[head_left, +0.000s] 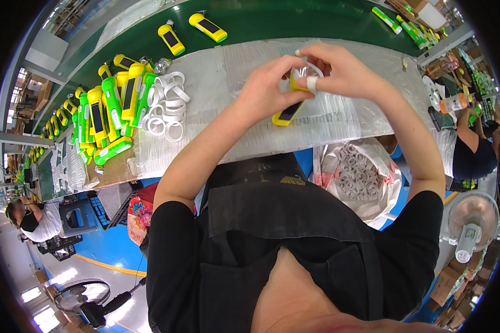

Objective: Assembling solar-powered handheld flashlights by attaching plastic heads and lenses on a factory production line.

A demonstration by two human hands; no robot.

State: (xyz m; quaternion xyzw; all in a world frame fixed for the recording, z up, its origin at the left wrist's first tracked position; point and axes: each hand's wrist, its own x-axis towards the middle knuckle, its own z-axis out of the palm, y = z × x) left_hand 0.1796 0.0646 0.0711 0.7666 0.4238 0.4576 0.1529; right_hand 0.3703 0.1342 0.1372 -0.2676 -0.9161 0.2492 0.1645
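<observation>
Both my hands are at a yellow flashlight (286, 115) with a dark panel on its body and a clear, round head, over the plastic-covered table (222, 77). My left hand (271, 84) closes round the head end from the left, thumb and fingers against it. My right hand (341, 69) curls round the same head from the right; pale wraps sit on its thumb and a fingertip. The fingers hide part of the head, and I cannot make out whether a ring is on it. To the left, loose white rings (174, 131) lie beside piled yellow and green flashlights (96, 115).
Beyond the table runs a green conveyor belt (250, 25) carrying two yellow flashlights (208, 28). Green ones (387, 20) lie at far right. A sack of white rings (355, 175) hangs open below the table edge. Fans (472, 222) and co-workers (475, 144) are at the sides.
</observation>
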